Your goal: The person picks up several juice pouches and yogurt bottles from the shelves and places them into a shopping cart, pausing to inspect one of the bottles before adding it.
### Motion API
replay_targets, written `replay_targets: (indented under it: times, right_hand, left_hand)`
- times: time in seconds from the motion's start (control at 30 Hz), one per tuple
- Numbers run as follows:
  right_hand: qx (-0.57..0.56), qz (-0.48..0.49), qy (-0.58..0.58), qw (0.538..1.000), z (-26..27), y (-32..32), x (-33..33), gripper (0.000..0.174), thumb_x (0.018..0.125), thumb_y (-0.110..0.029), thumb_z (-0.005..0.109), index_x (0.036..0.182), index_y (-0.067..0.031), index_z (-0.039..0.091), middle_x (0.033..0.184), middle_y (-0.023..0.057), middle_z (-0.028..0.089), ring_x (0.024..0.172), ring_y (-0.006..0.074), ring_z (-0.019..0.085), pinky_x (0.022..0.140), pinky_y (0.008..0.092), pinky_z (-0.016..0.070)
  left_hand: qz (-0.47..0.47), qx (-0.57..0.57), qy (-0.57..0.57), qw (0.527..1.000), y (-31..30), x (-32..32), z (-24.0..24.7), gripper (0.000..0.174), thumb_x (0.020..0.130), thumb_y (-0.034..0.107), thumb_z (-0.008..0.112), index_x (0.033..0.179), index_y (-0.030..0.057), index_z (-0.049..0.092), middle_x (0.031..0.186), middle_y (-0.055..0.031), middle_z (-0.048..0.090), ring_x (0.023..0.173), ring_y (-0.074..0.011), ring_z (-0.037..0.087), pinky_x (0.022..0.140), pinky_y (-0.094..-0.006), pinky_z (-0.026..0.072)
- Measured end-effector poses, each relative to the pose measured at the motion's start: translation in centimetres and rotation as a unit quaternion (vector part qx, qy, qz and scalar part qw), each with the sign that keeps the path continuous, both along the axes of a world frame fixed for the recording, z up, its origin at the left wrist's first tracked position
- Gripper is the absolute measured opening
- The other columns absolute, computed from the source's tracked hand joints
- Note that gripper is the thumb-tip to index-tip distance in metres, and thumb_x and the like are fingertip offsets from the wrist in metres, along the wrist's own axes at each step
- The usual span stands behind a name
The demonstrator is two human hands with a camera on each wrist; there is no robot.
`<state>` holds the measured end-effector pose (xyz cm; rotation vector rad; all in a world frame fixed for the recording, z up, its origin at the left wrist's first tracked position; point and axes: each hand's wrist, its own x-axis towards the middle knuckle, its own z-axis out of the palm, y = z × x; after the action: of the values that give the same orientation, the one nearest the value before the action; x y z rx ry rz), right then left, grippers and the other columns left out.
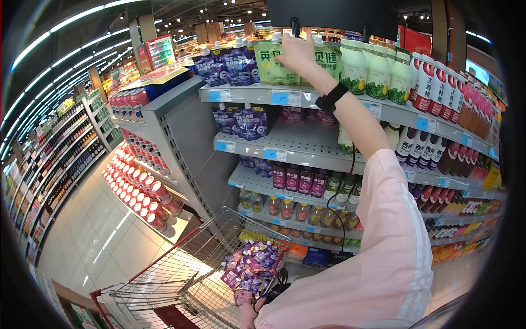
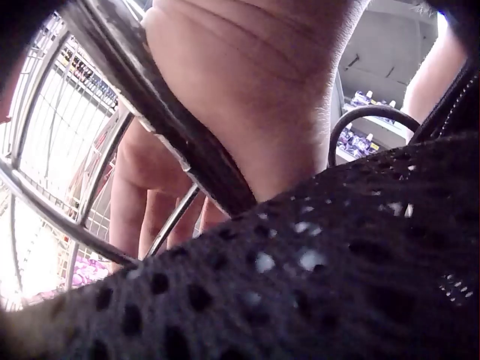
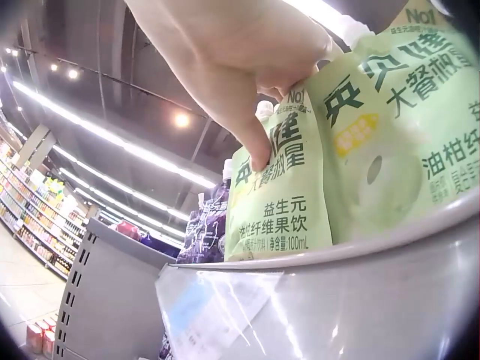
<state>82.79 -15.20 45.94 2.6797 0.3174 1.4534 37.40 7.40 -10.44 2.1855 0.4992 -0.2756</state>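
High on the shelf, my right hand (image 1: 298, 54) pinches a light green drink pouch (image 3: 289, 195). In the right wrist view its thumb (image 3: 259, 154) presses the pouch's front while the fingers reach behind the top. Another green pouch (image 3: 397, 142) stands right beside it. Low down, my left hand (image 1: 249, 315) hooks over the metal rim (image 2: 161, 124) of the shopping cart (image 1: 164, 268), its fingers hanging on the far side and partly hidden by black mesh fabric. Purple drink pouches (image 1: 255, 263) lie heaped inside the cart.
Purple pouches (image 1: 235, 64) stand left of the green ones, green-capped white bottles (image 1: 379, 71) to the right. A dark panel (image 1: 331, 19) hangs above the top shelf. Stacked red-and-white cans (image 1: 139, 189) stand beyond the shelf end. A black cable (image 1: 335, 211) dangles before the shelves.
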Motion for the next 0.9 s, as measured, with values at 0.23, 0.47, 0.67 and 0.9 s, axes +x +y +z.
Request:
replay_targets:
  times: [0.23,0.47,0.67,0.9]
  right_hand:
    - [0.009,0.078,-0.138,0.987,-1.4,-0.7,1.5,0.037,0.071,-0.028,0.071,0.092,-0.0041,0.052,0.064,0.0106,0.061,0.070,0.0277,0.063,0.098,0.0400,0.0334]
    - [-0.049,0.082,-0.067,0.993,0.4,-2.8,2.8,0.038,0.076,-0.038,0.065,0.094,-0.0068,0.051,0.066,0.0122,0.062,0.071,0.0301,0.064,0.059,0.0401,0.0495]
    - [-0.186,0.023,-0.045,0.981,1.8,-4.1,3.2,0.045,0.084,-0.046,0.053,0.098,-0.0034,0.049,0.060,0.0112,0.061,0.057,0.0298,0.063,0.050,0.0390,0.0494]
    - [-0.202,0.085,-0.140,0.966,2.2,-4.6,2.4,0.033,0.086,-0.039,0.053,0.090,-0.0067,0.046,0.053,0.0105,0.056,0.052,0.0291,0.060,0.044,0.0370,0.0468]
  left_hand:
    - [0.007,0.004,-0.040,0.999,-0.1,-0.1,-0.2,0.064,0.069,0.056,0.066,0.095,-0.0025,0.062,0.087,-0.0216,0.065,0.084,-0.0357,0.063,0.073,-0.0389,0.0485]
    - [0.023,-0.004,-0.011,1.000,-0.4,-0.3,2.0,0.066,0.071,0.057,0.063,0.101,-0.0019,0.061,0.087,-0.0219,0.064,0.085,-0.0369,0.062,0.072,-0.0394,0.0478]
    - [0.019,0.011,-0.010,1.000,-0.4,-0.2,1.8,0.066,0.071,0.058,0.062,0.100,-0.0017,0.062,0.086,-0.0225,0.064,0.085,-0.0369,0.062,0.071,-0.0396,0.0479]
    - [-0.008,0.011,0.033,0.999,-0.5,0.3,4.4,0.063,0.072,0.055,0.063,0.097,-0.0023,0.062,0.082,-0.0239,0.063,0.081,-0.0370,0.063,0.068,-0.0395,0.0479]
